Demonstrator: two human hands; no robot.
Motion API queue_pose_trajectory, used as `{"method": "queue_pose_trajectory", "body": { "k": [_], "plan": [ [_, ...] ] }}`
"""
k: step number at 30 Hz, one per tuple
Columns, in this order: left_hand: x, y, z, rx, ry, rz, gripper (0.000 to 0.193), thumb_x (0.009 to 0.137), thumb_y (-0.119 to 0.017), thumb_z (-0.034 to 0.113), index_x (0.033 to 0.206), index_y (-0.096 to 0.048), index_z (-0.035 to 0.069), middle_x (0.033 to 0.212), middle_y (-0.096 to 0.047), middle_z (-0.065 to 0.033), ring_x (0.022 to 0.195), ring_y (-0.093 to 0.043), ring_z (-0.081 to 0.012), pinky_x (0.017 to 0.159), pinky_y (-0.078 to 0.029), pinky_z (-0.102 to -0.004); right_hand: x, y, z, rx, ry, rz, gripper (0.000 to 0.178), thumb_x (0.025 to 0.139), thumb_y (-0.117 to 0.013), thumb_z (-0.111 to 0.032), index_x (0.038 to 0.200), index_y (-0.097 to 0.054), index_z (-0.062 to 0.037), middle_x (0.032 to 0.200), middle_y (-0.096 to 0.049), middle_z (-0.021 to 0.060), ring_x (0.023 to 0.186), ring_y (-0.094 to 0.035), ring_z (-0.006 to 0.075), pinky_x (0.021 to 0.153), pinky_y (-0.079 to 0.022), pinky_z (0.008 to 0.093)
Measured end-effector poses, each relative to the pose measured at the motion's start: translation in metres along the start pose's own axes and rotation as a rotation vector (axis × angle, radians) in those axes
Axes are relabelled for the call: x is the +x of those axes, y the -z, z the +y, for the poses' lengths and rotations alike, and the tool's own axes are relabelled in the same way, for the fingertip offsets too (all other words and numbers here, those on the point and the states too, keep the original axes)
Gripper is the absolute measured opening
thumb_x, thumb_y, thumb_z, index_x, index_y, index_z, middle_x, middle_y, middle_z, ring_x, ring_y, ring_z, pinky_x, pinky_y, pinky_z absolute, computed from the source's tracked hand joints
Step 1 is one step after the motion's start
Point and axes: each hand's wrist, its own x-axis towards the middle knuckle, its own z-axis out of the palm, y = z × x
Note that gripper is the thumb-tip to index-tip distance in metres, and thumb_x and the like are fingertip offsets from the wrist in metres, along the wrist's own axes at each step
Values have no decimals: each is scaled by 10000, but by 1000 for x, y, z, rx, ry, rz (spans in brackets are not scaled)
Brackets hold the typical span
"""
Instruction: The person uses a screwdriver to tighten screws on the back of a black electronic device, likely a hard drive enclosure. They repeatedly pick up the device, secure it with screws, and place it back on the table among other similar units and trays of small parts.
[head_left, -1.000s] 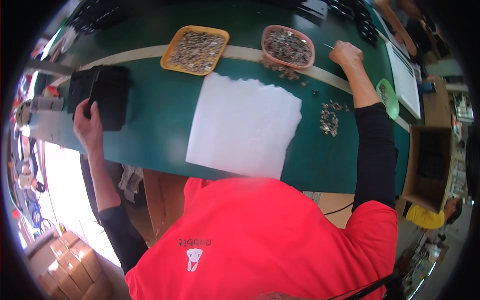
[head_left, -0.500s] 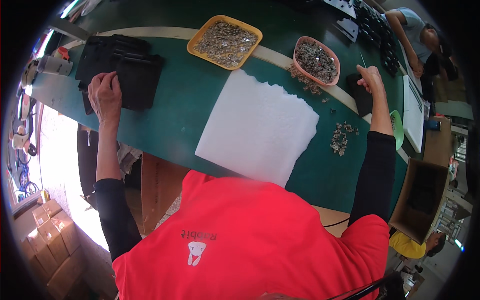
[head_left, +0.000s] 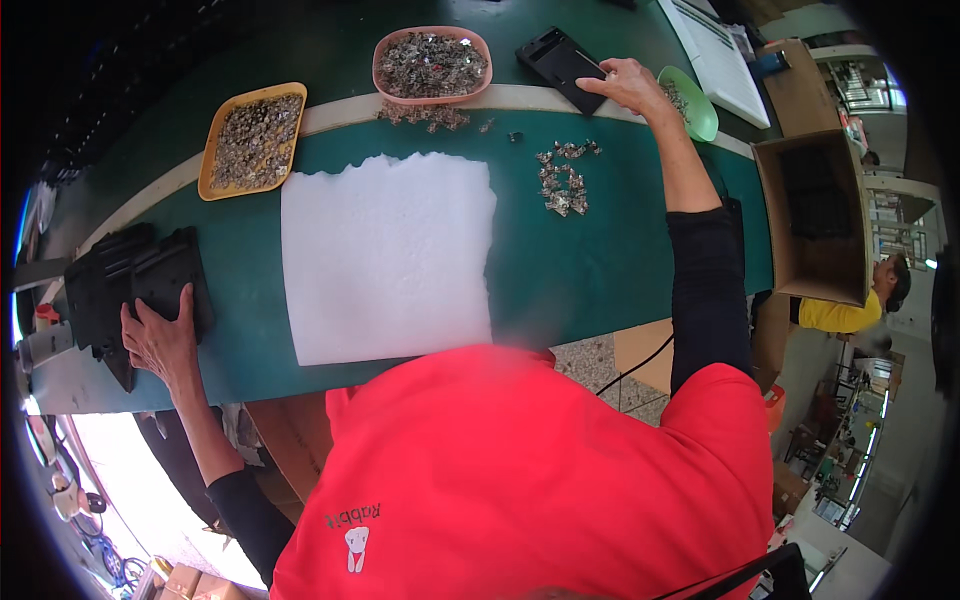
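Note:
On the left, my left hand (head_left: 160, 340) rests on a stack of black plastic panels (head_left: 140, 275), its thumb and fingers spread apart over the near edge. Far off to the right, my right hand (head_left: 632, 88) pinches the near corner of a single black plastic panel (head_left: 552, 62) with slots and recesses. This panel lies tilted across the pale strip of the green table. Between my hands is a white foam sheet (head_left: 385, 260) with a torn far edge. Small metal clips (head_left: 563, 180) lie in a loose group nearer me than my right hand.
A yellow tray (head_left: 204, 178) and a pink bowl (head_left: 378, 68) hold many small metal pieces, some spilled beside the bowl. A green bowl (head_left: 708, 122) stands right of my right hand. An open cardboard box (head_left: 768, 215) is at the right edge, with a person in yellow (head_left: 840, 315) beyond.
The view has swung right, so the table's things sit further left. My right hand has closed on the black panel's corner. My left fingers, bunched before, are now spread over the stack.

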Motion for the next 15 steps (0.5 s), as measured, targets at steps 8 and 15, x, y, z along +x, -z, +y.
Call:
{"method": "queue_pose_trajectory", "body": {
  "k": [8, 15],
  "plan": [
    [19, 14, 9, -133, 173, -155, 846, 662, -807, 578, 1261, -573, 28, 1359, -474, -166, 1287, -432, -358, 1018, -360, -553, 3, -9, 0, -16, -57, -39, 790, 662, -720, -609, 1194, -651, -30, 1202, -656, 158, 1144, -612, 327, 961, -487, 444],
    [34, 6, 8, -284, 170, -254, 804, 672, -807, 560, 1234, -596, 24, 1328, -500, -203, 1211, -525, -356, 1013, -402, -501, -6, -9, -21, -65, -172, 2, 713, 719, -711, -596, 1148, -674, -28, 1164, -668, 202, 1093, -639, 361, 914, -515, 449]
  ]
}}
